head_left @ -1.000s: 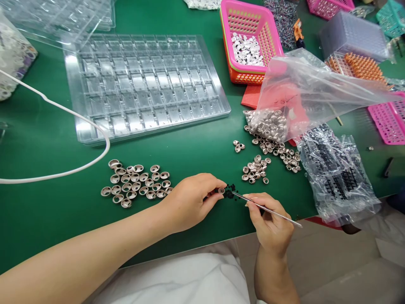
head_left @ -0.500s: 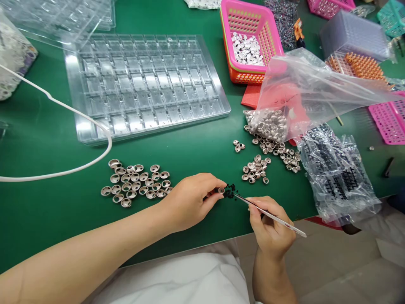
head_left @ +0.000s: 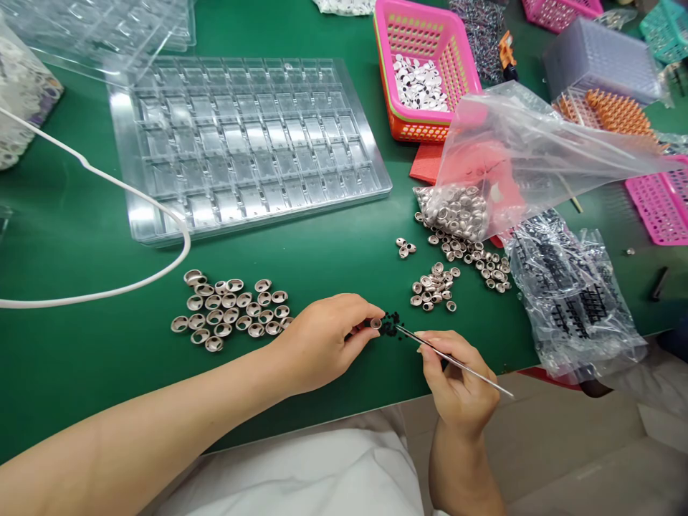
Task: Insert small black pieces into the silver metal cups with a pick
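1. The left hand (head_left: pixel 327 344) pinches one small metal cup (head_left: pixel 376 324) between thumb and fingertips, just left of the loose black bits (head_left: pixel 388 330) on the green table (head_left: pixel 322 265). The hold looks to be by the cup's rim; a squeeze off-centre could make it twist or pop free.
2. The right hand (head_left: pixel 462 387) pinches a slim metal tool (head_left: pixel 411 335) between thumb and fingers, its tip among the black bits. Whether the tip grips a bit is too small to tell. If it only grazes one, that bit could skid away or drop.
3. The black bits lie loose, with nothing around them as a wall, so a brush from either hand's fingers could scatter them.
4. The near edge of the table runs close below the right hand; a piece knocked that way could roll off.
5. The left cluster of cups (head_left: pixel 231 316) lies beside the left wrist. A backward sweep of that forearm could push several out of place.
6. The right pile of cups (head_left: pixel 434 284) sits farther off, near the filled clear bag (head_left: pixel 458 213); if that slumped, its contents could mix with the pile.
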`<state>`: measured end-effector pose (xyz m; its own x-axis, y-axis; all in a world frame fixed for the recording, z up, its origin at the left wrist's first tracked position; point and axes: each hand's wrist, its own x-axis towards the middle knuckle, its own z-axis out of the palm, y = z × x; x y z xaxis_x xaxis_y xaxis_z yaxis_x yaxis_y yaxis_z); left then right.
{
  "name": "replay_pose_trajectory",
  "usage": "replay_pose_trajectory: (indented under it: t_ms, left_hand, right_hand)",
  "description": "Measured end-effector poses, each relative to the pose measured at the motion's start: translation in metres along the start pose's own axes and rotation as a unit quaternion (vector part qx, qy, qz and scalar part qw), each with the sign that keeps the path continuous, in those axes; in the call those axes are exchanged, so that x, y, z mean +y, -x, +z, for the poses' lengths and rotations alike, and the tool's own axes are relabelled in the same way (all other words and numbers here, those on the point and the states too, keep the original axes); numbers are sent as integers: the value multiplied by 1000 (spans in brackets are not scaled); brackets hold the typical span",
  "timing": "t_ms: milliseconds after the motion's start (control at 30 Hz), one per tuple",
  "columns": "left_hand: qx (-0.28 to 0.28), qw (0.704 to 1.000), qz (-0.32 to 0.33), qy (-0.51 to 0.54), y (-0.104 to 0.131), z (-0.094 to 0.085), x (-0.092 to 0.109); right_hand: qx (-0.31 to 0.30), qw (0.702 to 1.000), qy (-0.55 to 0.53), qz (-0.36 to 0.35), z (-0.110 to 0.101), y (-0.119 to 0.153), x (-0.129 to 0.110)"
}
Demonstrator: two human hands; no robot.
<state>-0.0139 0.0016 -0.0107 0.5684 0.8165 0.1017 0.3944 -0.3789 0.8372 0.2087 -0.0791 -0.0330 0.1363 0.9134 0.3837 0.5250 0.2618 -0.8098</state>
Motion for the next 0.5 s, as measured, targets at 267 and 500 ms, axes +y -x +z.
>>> replay_pose_trajectory:
  t_ms: [267,500]
  left_hand:
    - [0,1000,-1,0,0,0,1]
    - [-2,1000,-4,-7,0,1,0]
  right_hand:
    - [-10,1000,-6,1,-2,-1,0]
    - [-10,1000,0,0,-2,0,2]
